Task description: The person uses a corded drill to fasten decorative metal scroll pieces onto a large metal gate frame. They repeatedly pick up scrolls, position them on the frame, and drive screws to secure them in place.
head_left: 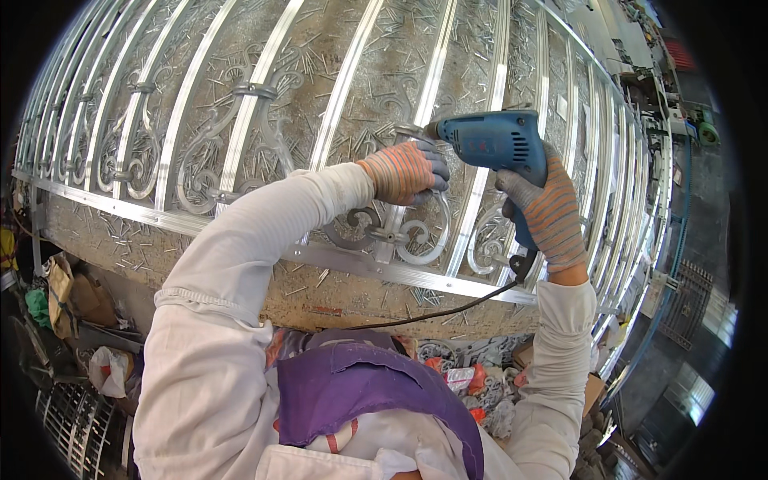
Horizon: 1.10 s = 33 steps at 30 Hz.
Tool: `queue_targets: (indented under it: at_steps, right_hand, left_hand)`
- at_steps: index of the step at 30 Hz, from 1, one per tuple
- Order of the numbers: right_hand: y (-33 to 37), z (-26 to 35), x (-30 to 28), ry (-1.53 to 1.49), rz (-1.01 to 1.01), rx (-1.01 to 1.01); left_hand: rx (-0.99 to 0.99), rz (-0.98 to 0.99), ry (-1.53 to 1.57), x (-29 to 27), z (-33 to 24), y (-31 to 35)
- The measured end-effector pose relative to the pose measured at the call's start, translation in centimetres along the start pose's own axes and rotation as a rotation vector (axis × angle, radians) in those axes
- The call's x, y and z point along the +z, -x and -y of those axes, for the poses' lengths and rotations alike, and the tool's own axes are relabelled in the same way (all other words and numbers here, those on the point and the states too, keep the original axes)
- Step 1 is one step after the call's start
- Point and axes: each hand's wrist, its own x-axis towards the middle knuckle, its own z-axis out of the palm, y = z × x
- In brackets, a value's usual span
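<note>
Blue power drill [492,142], at 2 o'clock: probably hefty, rigid, best taken by its handle [523,230], which the right hand [550,210] wraps; left hand [406,172] curled near the chuck [433,130], grip unclear.

Layout: railing frame [339,92] flat on counter [276,302], drill [488,140] above it, right of centre.
Loose pins [308,56] lie between the bars. Left grip [410,172] sits at a collar [406,129] on one bar, just left of the drill; whether the drill's nose touches the collar cannot be told. Right grip [546,200] wraps the drill's handle. Cable [472,305] leaves the handle's base, crosses the near rail [416,278] and runs leftward before the person. Scrollwork [436,240] fills gaps along that rail.
</note>
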Motion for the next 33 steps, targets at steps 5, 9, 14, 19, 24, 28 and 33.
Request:
queue_targets:
  at_steps: [5, 9, 14, 19, 24, 28, 33]
  right_hand:
    - [-1.1, 0.8, 0.9, 0.328, 0.028, -0.145]
    - [-1.8, 2.7, 1.2, 0.429, 0.063, -0.088]
    - [-2.0, 4.7, 1.8, 0.535, 0.090, -0.071]
    - [-2.8, 2.2, 1.1, 0.593, 0.042, -0.181]
    - [-2.7, 2.7, 2.3, 0.623, 0.068, -0.183]
    - [-2.9, 2.8, 2.0, 0.608, 0.117, -0.092]
    - [-1.4, 0.2, -1.1, 0.311, 0.014, -0.163]
  left_hand:
    - [-0.033, 0.047, 0.011, 0.3, 0.1, 0.0]
    - [-0.008, 0.079, -0.035, 0.2, 0.0, 0.1]
    - [0.018, -0.010, 0.009, 0.8, 0.6, 0.5]
    - [-0.017, 0.047, 0.023, 0.4, 0.2, 0.2]
    - [0.017, 0.075, -0.036, -0.9, -0.4, 0.1]
    - [-0.046, 0.106, -0.004, -1.0, -0.6, 0.4]
    - [0.017, 0.041, -0.012, -0.3, -0.3, -0.4]
